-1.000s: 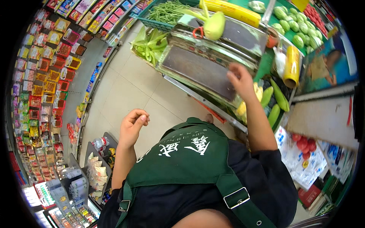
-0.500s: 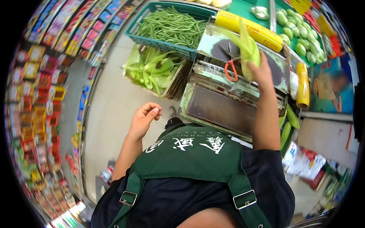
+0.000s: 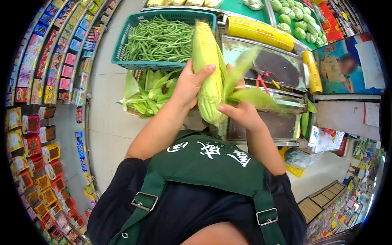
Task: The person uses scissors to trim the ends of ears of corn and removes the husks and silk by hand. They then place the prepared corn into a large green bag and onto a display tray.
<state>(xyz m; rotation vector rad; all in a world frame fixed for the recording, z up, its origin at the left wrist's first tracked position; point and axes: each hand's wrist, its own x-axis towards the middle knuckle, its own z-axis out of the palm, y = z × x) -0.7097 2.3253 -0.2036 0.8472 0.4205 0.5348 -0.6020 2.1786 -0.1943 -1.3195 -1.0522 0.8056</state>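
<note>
I hold an ear of corn (image 3: 207, 69) upright in front of my chest; pale yellow kernels show along its bared side. My left hand (image 3: 189, 83) wraps the cob from the left, thumb across the kernels. My right hand (image 3: 241, 112) grips the green husk leaves (image 3: 249, 87) that fan out to the right of the cob, blurred by movement. Under my hands a green apron (image 3: 208, 163) covers my dark shirt.
A teal basket of green beans (image 3: 161, 38) stands ahead, with a heap of husk leaves (image 3: 145, 96) on the floor below it. A metal work table (image 3: 281, 71) carries red-handled scissors (image 3: 261, 79) and yellow film rolls (image 3: 259, 30). Shelves of packaged goods (image 3: 36, 122) line the left.
My right hand brought the corn from the table toward my chest. My left hand rose from waist height and took hold of the cob. The husk is now spread out to the right.
</note>
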